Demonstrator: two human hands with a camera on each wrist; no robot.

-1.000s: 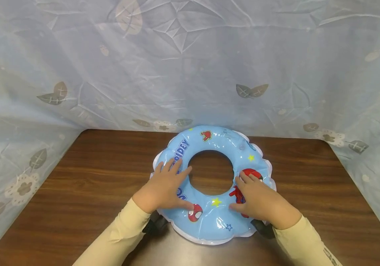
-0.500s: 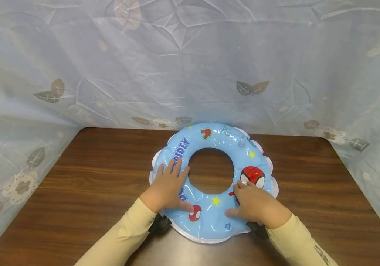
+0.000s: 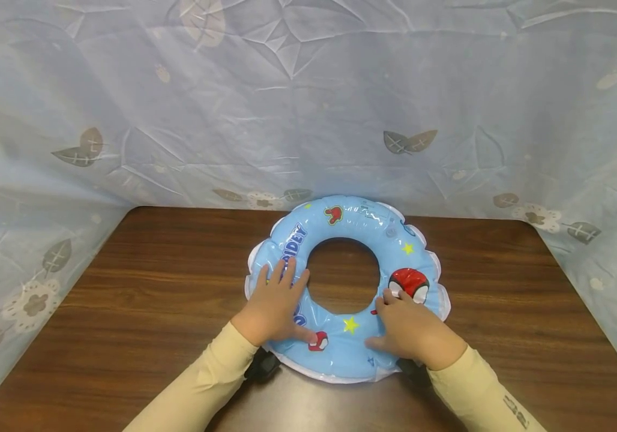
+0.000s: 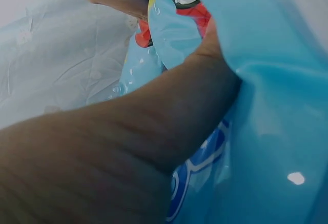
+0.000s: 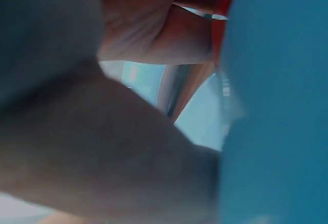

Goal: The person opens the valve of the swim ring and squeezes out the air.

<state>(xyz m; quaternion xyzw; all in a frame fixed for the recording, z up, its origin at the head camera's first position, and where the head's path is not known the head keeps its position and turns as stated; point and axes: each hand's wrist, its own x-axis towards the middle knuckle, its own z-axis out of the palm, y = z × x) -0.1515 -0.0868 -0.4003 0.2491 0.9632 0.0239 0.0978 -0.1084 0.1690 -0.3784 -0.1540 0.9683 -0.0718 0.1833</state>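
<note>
A light blue inflatable swim ring (image 3: 362, 213) with a scalloped white rim lies on the brown wood-grain table. Red cartoon faces, yellow stars and dark blue letters are printed on it. My left hand (image 3: 273, 303) rests with spread fingers on the ring's left side, and its thumb presses a dent into the vinyl in the left wrist view. On the near right part, my right hand (image 3: 413, 330) presses down, fingers slightly bent and thumb apart. Close up in the right wrist view, the blue vinyl (image 5: 277, 101) fills the right side, against the fingers.
Behind the table (image 3: 168, 270) hangs a pale grey-blue curtain (image 3: 297, 120) with a leaf and flower print, which also runs along both sides. The ring's far edge lies close to the back curtain.
The ring's near edge has shifted slightly away from me. My right hand has slid a little to the left, and more of the larger red face shows. My left hand stays nearly in place.
</note>
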